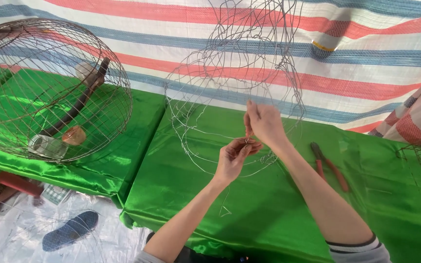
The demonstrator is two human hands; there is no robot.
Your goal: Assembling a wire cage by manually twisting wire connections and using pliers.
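Both hands, the left hand [233, 157] and right hand [264, 122], are pinched narrow on thin wire [247, 140] of the unfinished wire cage [235, 73], which is best twisted tightly while the frame is kept steady.

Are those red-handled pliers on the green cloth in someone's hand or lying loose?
Lying loose. The pliers rest on the green cloth, apart from both hands, which pinch the wire frame.

Bare forearms, grey striped-cuff R sleeve [359, 249]
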